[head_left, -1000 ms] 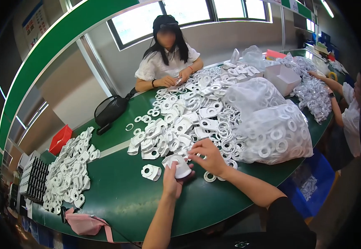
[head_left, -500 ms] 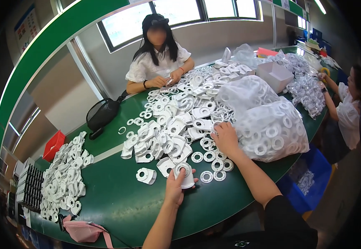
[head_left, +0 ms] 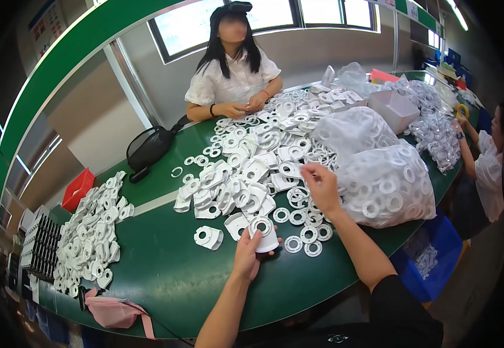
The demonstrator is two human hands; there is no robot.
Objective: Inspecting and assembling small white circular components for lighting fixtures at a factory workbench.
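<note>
My left hand (head_left: pixel 247 255) grips a white plastic housing (head_left: pixel 266 239) that has a rounded end and a round opening, with a ring seated at the opening. The thumb lies on its face and the fingers wrap beneath. Above the loose white rings (head_left: pixel 297 217), my right hand (head_left: pixel 323 190) is raised with fingers curled and pinched together; whatever they hold, if anything, is hidden. Just beyond both hands spreads a large heap of white housings (head_left: pixel 223 180) and rings. One single housing (head_left: pixel 208 238) lies apart, to the left of my left hand.
Clear bags of white rings (head_left: pixel 385 191) stand right of my right hand, with a white box (head_left: pixel 394 110) behind. Another pile of housings (head_left: pixel 89 238) lies left, near a red bin (head_left: pixel 78 189) and a pink pouch (head_left: pixel 111 312). A co-worker (head_left: pixel 237 69) sits across the green table (head_left: pixel 171 272).
My right hand has lifted off the rings and drawn slightly back, fingers curled. My left hand still holds the housing. The co-worker's hands have come lower and together, and the whole view has shifted slightly.
</note>
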